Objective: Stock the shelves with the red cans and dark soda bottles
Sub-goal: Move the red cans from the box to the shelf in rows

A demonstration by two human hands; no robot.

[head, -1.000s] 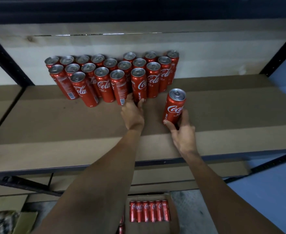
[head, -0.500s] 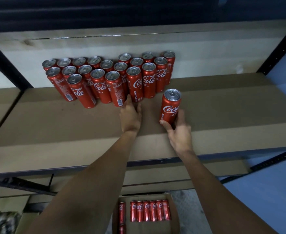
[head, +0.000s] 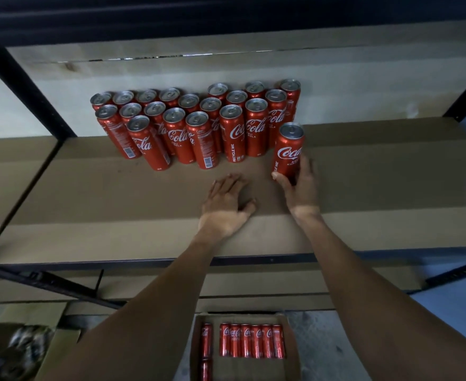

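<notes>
Right hand (head: 301, 191) grasps a red can (head: 289, 153) by the packed rows (head: 233, 133) — left hand (head: 226, 209) flat, released. A shove could topple them.

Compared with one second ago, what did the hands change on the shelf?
The left hand drew back from the stocked cans toward the shelf edge. The right hand, still gripping the single can, slid it nearer them. The stocked cans stayed put.

Right hand (head: 300, 193) grips a red can (head: 289, 152) (upright) on the shelf (head: 116, 204).

red cans (head: 232, 133) white script, silver tops.
</notes>
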